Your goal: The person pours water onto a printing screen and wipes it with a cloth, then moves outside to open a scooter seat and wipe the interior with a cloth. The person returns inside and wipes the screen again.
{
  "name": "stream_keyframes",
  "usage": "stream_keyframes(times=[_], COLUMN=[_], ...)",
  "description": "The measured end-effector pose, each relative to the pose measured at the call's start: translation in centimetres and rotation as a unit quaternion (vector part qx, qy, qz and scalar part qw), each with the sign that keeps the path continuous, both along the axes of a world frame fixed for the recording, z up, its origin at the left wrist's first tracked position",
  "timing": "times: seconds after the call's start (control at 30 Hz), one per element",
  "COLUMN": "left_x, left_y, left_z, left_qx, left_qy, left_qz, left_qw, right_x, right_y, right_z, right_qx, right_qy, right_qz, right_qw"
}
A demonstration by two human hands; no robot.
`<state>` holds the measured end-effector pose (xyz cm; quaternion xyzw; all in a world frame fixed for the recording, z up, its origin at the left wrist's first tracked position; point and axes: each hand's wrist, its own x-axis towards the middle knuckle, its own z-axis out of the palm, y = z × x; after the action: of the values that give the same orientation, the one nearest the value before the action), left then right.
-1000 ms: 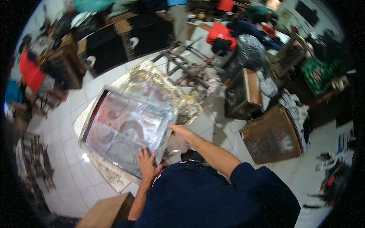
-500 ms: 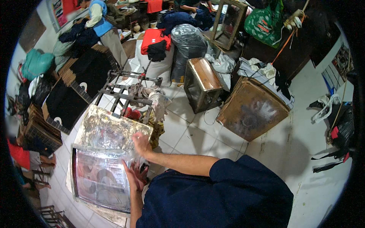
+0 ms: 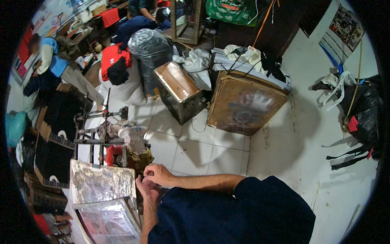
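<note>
Had the framed screen [image 3: 107, 223] lying at the near end of a mottled pale board [image 3: 101, 181], with grey edges and faint rounded shapes across its shiny surface. Saw the board run out past the screen's far edge. Held both hands together, off the screen, just beyond its far right corner and close by the board's right side. Had the left hand [image 3: 147, 188] raised with fingers up, and the right hand [image 3: 160, 175] over it, fingertips curled in among the left fingers (could not tell about any small thing pinched there). Wore a dark blue shirt [image 3: 231, 211], to the right of the screen. Saw a dark metal rack [image 3: 101, 142] farther beyond the screen, with crumpled rags [image 3: 133, 138] at its right end, and black panels [image 3: 57, 150] with pale crescents beyond and to the left of the screen. Noticed white floor tiles [image 3: 191, 156] beyond and to the right of it, then a brown-topped crate [image 3: 178, 83], and farther right a stained brown board [image 3: 248, 103] leaning upright. Made out red cloth [image 3: 113, 61] and a wrapped dark bag [image 3: 150, 46] well beyond the screen, plus a person in a blue vest [image 3: 61, 67] bending far off to its left.
</note>
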<state>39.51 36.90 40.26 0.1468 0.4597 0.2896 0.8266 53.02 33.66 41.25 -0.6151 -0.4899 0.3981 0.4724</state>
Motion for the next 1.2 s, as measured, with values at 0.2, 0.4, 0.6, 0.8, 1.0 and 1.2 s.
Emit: stream_keyframes(times=[0.2, 0.4, 0.6, 0.8, 1.0, 1.2], left_x=[8.2, 4.7, 1.0, 0.9, 4.4, 8.6], left_y=[4.4, 16.4, 24.5, 26.6, 24.2, 19.1], left_z=[2.3, -5.1, -10.5, -11.5, -10.0, -8.6], left_qx=[0.01, 0.279, 0.279, 0.124, 0.061, -0.014], left_qy=[0.085, 0.314, 0.45, 0.362, 0.406, 0.409], left_qz=[0.013, -0.034, -0.061, 0.033, 0.084, 0.193], left_qw=[0.996, 0.907, 0.846, 0.923, 0.908, 0.892], right_x=[5.4, 15.2, 26.5, 29.7, 29.5, 28.6], right_y=[4.6, 10.6, 11.3, 14.7, 27.3, 43.5], right_z=[-1.8, -3.6, -3.1, -6.3, -10.5, -12.4], right_qx=[0.006, -0.135, -0.226, -0.319, -0.351, -0.195], right_qy=[-0.025, 0.156, 0.149, 0.241, 0.129, -0.063], right_qz=[0.001, -0.026, -0.171, -0.209, 0.067, 0.283], right_qw=[1.0, 0.978, 0.947, 0.892, 0.925, 0.937])
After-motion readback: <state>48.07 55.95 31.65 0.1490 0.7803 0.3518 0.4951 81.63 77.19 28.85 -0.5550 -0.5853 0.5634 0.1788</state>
